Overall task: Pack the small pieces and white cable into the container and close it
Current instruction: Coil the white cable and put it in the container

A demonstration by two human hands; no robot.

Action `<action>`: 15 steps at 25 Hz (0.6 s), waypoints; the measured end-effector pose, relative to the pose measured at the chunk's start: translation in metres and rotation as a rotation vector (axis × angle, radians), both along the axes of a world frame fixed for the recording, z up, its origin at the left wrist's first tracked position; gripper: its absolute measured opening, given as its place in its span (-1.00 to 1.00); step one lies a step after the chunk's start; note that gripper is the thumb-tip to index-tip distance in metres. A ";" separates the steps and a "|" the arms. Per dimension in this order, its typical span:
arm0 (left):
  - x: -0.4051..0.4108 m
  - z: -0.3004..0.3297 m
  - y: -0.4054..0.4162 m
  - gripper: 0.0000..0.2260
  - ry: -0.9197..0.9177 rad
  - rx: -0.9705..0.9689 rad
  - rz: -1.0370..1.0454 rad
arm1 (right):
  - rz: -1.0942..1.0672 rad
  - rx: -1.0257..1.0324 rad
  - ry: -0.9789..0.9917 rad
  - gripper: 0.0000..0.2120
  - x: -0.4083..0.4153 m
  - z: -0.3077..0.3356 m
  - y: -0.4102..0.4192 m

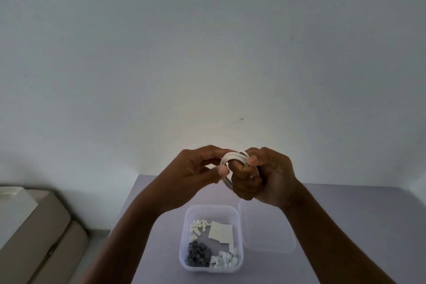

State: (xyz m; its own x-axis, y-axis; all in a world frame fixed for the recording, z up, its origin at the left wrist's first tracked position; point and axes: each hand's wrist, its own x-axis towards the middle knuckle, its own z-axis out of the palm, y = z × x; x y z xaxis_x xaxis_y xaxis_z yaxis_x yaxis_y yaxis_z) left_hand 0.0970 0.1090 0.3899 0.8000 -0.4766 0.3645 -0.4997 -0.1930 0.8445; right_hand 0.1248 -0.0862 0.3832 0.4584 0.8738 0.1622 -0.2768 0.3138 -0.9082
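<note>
A: What's the setting?
B: A pale bare wall (207,41) behind a lilac table (345,226).
A: And the white cable (232,159)?
B: Coiled in loops, held up in the air above the table. The left hand (196,170) pinches one side of the coil; the right hand (260,175) has its fingers curled round the other.
A: The container (211,237)?
B: Open on the table below the hands, with small white pieces (198,226), grey pieces (198,253) and white squares (221,230) inside. Its clear lid (267,235) lies just right of it.
</note>
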 end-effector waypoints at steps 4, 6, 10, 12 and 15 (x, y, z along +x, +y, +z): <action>0.003 0.004 0.000 -0.75 -0.017 0.124 -0.009 | 0.105 -0.022 0.000 -0.88 0.002 -0.002 -0.001; 0.006 0.004 0.001 -0.81 -0.024 0.164 -0.020 | 0.111 -0.088 -0.064 -0.87 0.004 0.002 -0.004; 0.007 0.004 -0.006 -0.87 -0.011 0.114 -0.007 | -0.070 -0.341 -0.323 -0.79 0.008 0.021 -0.023; 0.010 0.006 -0.007 -0.84 -0.019 0.068 0.015 | -0.282 -0.426 -0.407 -0.78 0.010 0.027 -0.033; 0.016 0.004 0.000 -0.81 0.016 0.016 0.056 | -0.595 -0.512 -0.533 -0.84 0.013 0.026 -0.038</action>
State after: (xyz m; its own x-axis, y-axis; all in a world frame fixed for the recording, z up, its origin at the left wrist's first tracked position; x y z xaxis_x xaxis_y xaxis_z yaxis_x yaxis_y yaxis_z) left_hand 0.1134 0.1095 0.3935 0.8313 -0.4361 0.3445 -0.4744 -0.2340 0.8486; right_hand 0.1374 -0.1246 0.4089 0.8277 0.5433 0.1402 0.2907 -0.2016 -0.9353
